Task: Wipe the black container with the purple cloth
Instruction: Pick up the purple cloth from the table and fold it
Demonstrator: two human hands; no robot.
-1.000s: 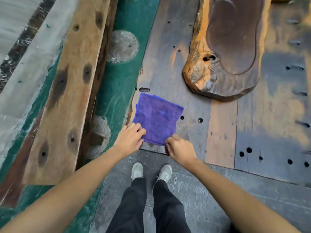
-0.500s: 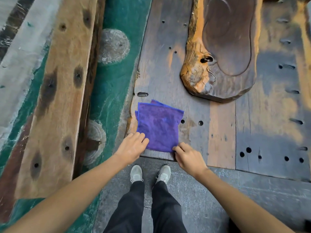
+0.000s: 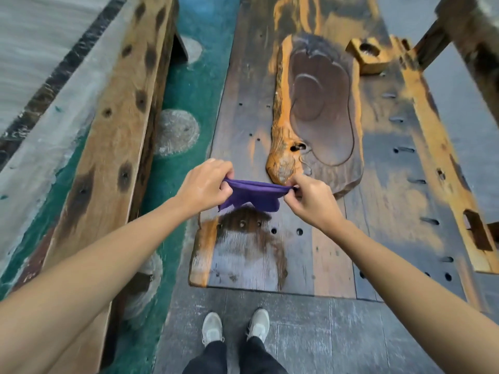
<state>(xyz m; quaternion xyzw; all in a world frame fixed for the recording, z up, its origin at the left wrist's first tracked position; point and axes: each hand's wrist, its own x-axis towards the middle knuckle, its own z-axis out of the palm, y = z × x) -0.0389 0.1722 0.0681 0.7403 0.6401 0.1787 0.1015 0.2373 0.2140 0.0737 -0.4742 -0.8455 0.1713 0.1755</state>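
The purple cloth [image 3: 251, 196] hangs in the air above the dark wooden table [image 3: 391, 211], stretched between both hands. My left hand [image 3: 205, 186] pinches its left corner and my right hand [image 3: 307, 197] pinches its right corner. Just beyond the cloth lies the dark carved wooden container [image 3: 321, 114], a long tray-like slab with a hollowed dark basin and orange bark edge. A damp, pale patch marks the tabletop below the cloth.
A long wooden bench [image 3: 113, 125] runs along the left, over a green floor [image 3: 197, 85]. A small wooden block with a round hole [image 3: 368, 56] sits at the table's far end. A wooden frame [image 3: 469, 31] stands at the right. My shoes [image 3: 235, 329] are on grey tiles.
Both hands have lifted the cloth off the tabletop by its near corners and carried it forward toward the container. The camera view has moved up and back, showing more of the table.
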